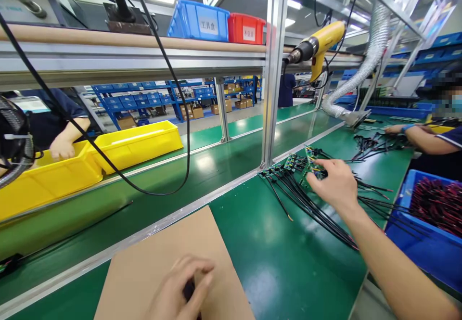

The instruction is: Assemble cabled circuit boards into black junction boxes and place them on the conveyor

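At the pile of wired green circuit boards (290, 162), my right hand (337, 185) reaches in with thumb and index finger pinched on one circuit board (306, 170), which is tilted up. Black cables (314, 209) trail from the boards across the green bench towards the right edge. Lower down, my left hand (182, 286) is curled over a brown cardboard sheet (144, 267). Something dark shows between its thumb and fingers, too hidden and blurred to name.
A metal post (273, 79) rises behind the boards, with a yellow heat gun (317, 45) hanging beside it. Yellow bins (137, 142) stand across the conveyor, near a person's hand (63, 147). At right, a blue bin (415, 248) holds red-black wires near another person's arm (422, 137).
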Demonstrator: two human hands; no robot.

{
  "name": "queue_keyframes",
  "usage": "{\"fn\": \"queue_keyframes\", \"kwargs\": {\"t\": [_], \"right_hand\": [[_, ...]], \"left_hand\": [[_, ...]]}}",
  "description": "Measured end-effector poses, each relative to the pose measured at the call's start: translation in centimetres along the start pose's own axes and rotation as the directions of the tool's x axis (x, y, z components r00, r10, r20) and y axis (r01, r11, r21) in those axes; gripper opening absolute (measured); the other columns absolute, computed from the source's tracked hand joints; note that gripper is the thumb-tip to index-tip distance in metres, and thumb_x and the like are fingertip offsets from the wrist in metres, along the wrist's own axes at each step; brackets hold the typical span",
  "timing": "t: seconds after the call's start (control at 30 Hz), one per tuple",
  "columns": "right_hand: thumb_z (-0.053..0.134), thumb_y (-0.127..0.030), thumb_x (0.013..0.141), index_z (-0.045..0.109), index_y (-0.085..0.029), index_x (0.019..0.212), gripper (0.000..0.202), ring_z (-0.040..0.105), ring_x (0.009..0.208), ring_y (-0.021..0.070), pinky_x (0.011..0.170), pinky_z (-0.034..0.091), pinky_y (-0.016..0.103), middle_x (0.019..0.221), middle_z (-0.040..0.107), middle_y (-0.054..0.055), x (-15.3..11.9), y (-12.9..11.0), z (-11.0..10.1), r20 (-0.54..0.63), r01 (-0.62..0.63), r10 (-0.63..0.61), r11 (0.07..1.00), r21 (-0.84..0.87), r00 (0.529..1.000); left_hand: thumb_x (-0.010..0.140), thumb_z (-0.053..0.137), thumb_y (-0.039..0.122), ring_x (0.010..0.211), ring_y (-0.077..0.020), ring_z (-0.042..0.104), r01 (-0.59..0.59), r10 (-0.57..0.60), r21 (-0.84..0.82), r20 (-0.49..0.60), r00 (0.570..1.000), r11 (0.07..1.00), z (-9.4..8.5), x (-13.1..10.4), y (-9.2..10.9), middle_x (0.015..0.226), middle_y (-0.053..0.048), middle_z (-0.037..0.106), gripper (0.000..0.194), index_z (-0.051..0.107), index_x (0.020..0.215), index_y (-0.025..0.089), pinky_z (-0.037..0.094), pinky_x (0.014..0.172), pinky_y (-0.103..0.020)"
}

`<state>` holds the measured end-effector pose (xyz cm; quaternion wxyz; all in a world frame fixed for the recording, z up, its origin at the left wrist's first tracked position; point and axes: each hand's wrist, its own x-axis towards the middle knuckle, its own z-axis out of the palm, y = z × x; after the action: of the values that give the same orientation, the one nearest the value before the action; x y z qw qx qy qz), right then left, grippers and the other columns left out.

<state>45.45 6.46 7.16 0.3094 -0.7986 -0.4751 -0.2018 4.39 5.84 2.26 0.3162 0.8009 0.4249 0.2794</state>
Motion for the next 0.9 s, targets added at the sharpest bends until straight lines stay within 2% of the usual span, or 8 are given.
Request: {"fn": "queue_keyframes", "kwargs": {"t": [0.07,0.13,0.2,0.33,0.47,0.6,0.77,0.9], "right_hand": [[0.058,-0.03,0.085,0.059,-0.021,0.116,0.032,0.053,0.11,0.0324,0.092,0.047,0.046,0.113,0.057,0.015,-4.6,-2.5,-1.8,-0.084,0.107,-0.1,0.991,0.079,0.991],[0.066,-0.023,0.079,0.059,-0.026,0.106,0.028,0.057,0.094,0.0307,0.08,0.05,0.047,0.101,0.058,0.013,-9.1,-5.4,-2.7,-0.313,0.348,-0.265,0.904,0.249,0.912],[0.067,-0.016,0.076,0.056,-0.028,0.108,0.035,0.058,0.083,0.0267,0.071,0.052,0.043,0.091,0.058,0.008,-12.7,-8.1,-2.5,-0.371,0.477,-0.348,0.805,0.352,0.861],[0.062,-0.02,0.084,0.047,-0.029,0.126,0.045,0.063,0.093,0.0299,0.077,0.057,0.046,0.102,0.062,0.011,-15.6,-10.7,-2.7,-0.251,0.508,-0.448,0.67,0.542,0.858],[0.062,-0.023,0.085,0.046,-0.038,0.129,0.049,0.068,0.094,0.0278,0.071,0.061,0.04,0.109,0.068,0.004,-14.3,-9.5,-7.7,-0.12,0.515,-0.614,0.522,0.68,0.78],[0.06,-0.017,0.083,0.053,-0.04,0.125,0.048,0.065,0.1,0.025,0.085,0.057,0.04,0.105,0.069,0.001,-10.2,-8.2,-11.1,-0.219,0.461,-0.437,0.584,0.669,0.872],[0.054,-0.019,0.082,0.049,-0.019,0.136,0.054,0.053,0.122,0.0284,0.101,0.045,0.045,0.135,0.056,0.012,-6.4,-9.9,-6.3,0.16,0.413,-0.675,0.603,0.683,0.721],[0.054,-0.011,0.078,0.055,-0.018,0.128,0.051,0.066,0.086,0.0193,0.075,0.054,0.029,0.104,0.07,0.005,-6.1,-12.0,-3.3,0.335,0.183,-0.741,0.52,0.834,0.582]], "left_hand": [[0.085,0.061,0.043,0.096,-0.029,0.063,0.064,-0.043,-0.183,0.114,0.993,0.981,1.7,2.8,3.4,0.11,-0.005,0.068,0.024,0.069,0.105,0.033,0.05,0.089,-0.043],[0.082,0.066,0.036,0.113,-0.029,0.057,0.076,0.032,-0.431,0.238,0.971,0.899,3.7,5.4,6.6,0.128,-0.009,0.061,0.047,0.059,0.128,0.029,0.046,0.097,-0.042],[0.079,0.062,0.024,0.118,-0.0278,0.055,0.075,0.13,-0.624,0.277,0.952,0.778,5.4,7.1,8.9,0.132,-0.009,0.058,0.055,0.054,0.133,0.024,0.044,0.099,-0.04],[0.073,0.045,0.006,0.1,-0.0228,0.061,-0.028,0.166,-0.621,0.166,0.972,0.784,5.7,8.1,10.0,0.11,-0.004,0.068,0.051,0.064,0.119,0.02,0.047,0.089,-0.033],[0.086,0.051,0.014,0.095,-0.0229,0.061,-0.168,0.173,-0.457,-0.032,0.984,0.873,2.7,7.5,8.8,0.1,-0.004,0.07,0.033,0.07,0.112,0.02,0.046,0.09,-0.033],[0.09,0.06,0.027,0.083,-0.0212,0.063,-0.337,0.254,-0.345,-0.265,0.93,0.876,-0.1,6.8,8.1,0.09,-0.004,0.071,0.02,0.074,0.104,0.022,0.049,0.083,-0.032],[0.092,0.06,0.038,0.099,-0.0259,0.065,-0.477,0.337,-0.351,-0.39,0.857,0.805,-1.7,6.2,8.1,0.097,-0.007,0.073,0.021,0.074,0.095,0.024,0.048,0.093,-0.041],[0.088,0.066,0.04,0.119,-0.0275,0.058,-0.524,0.353,-0.414,-0.421,0.835,0.744,-1.6,6.3,7.8,0.092,-0.003,0.074,0.015,0.073,0.086,0.027,0.037,0.11,-0.048]]}}
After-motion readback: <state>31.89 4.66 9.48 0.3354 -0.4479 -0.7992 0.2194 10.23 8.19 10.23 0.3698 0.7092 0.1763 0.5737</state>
